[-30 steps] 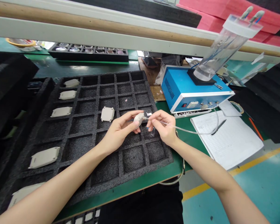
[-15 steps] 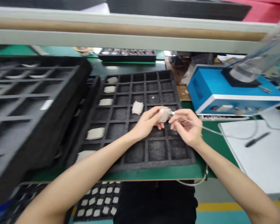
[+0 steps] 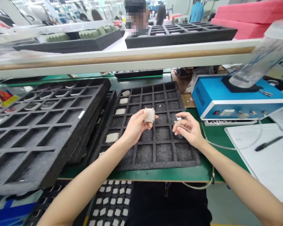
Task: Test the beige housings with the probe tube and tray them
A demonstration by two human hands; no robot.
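Note:
My left hand grips a pale beige, square watch-case-like part by its left edge, with its flat face towards me. To the right, my right hand pinches the end of a thin clear hose; a small light-coloured tip shows at its fingers. A gap separates the tip from the part. Both hands are above a black foam tray with square pockets. Similar beige parts, one of them a flat piece, lie in the tray's left column.
A blue box with a clear cylinder on top stands at right. Paper with a black pen lies before it. Stacked foam trays rise at left. A shelf rail crosses behind; people are beyond it.
My head view has tilted up. The hands have drawn apart: the hose tip has come away from the beige part, which my left hand now holds further left, turned face towards me.

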